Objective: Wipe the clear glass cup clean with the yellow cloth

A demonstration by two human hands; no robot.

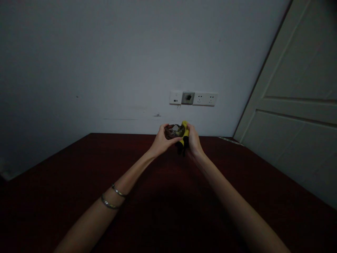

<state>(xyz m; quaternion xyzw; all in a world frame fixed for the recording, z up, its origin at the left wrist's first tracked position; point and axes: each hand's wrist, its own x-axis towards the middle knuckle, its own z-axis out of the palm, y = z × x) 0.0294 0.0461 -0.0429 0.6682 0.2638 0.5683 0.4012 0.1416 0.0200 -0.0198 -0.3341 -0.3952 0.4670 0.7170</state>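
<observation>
Both my arms reach out over a dark red-brown table (79,182). My left hand (162,142) is closed round a small dark, shiny object (174,131) that I cannot name. My right hand (194,140) is closed on a yellow and black tool (184,135), held against the right side of that object. The two hands meet above the far part of the table, just in front of the wall. Two thin bangles (113,197) sit on my left forearm.
A pale wall rises behind the table, with a row of white wall sockets (193,98) just above my hands. A light panelled door (295,105) stands at the right. The room is dim.
</observation>
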